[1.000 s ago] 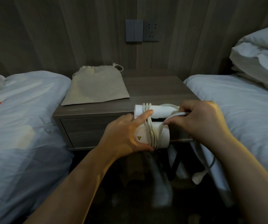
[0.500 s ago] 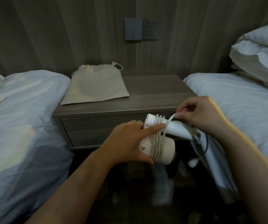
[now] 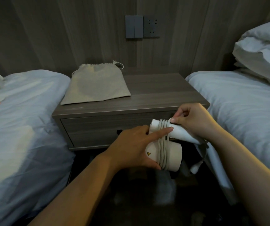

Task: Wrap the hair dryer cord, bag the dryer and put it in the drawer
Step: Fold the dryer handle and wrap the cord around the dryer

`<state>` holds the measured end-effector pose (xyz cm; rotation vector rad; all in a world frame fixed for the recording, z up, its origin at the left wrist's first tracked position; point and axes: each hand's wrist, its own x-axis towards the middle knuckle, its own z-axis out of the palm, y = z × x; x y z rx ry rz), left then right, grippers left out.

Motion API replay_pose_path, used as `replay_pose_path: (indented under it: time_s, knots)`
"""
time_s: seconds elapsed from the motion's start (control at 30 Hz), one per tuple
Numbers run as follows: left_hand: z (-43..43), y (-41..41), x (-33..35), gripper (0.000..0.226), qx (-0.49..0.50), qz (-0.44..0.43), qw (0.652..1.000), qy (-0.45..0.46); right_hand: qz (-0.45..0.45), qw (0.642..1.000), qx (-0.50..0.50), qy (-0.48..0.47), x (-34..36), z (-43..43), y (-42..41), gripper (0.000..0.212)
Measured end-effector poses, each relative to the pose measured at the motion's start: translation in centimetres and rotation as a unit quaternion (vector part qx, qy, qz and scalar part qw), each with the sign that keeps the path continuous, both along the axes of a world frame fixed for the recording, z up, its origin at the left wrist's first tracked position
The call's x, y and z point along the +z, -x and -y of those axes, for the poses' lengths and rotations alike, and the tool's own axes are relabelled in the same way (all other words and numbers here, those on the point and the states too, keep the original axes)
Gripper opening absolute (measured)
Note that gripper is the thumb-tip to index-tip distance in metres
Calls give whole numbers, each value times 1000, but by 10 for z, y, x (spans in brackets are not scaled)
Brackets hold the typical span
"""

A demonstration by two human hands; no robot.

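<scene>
two hands before the nightstand (image 3: 155, 93) drawer (image 3: 95, 129) — left hand (image 3: 131, 150) grips the hair dryer (image 3: 171, 157), forefinger pinning the cord (image 3: 162, 154) coils; right hand (image 3: 194, 121) pinches the cord. the bag (image 3: 95, 85) lies atop the nightstand.

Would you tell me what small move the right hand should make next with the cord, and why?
Probably the right hand should carry the cord down behind the hair dryer for another turn: it pinches the cord at the top of the coils, the left hand grips the dryer with a finger pressing them, and loose cord and plug hang below.
</scene>
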<state>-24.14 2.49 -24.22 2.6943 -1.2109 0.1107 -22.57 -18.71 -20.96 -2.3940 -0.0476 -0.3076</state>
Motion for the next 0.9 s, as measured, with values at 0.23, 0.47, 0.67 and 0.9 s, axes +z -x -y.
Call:
replay_pose_path:
  time_s: [0.23,0.47,0.67,0.9]
  knots:
    - [3,0,-2,95,-1,-45,999,-10,-28,999,1,15,-7,-1,-2,14]
    - [3,2,6,97,18,-83,996,19,-107,990,76,-53,5,19,-2,21]
    - [8,3,8,95,14,-252,947,199,-263,846,171,-431,-23,48,-9,57]
    - [-1,-19,1,81,29,-315,823,471,-191,844,160,-475,-25,13,-7,8]
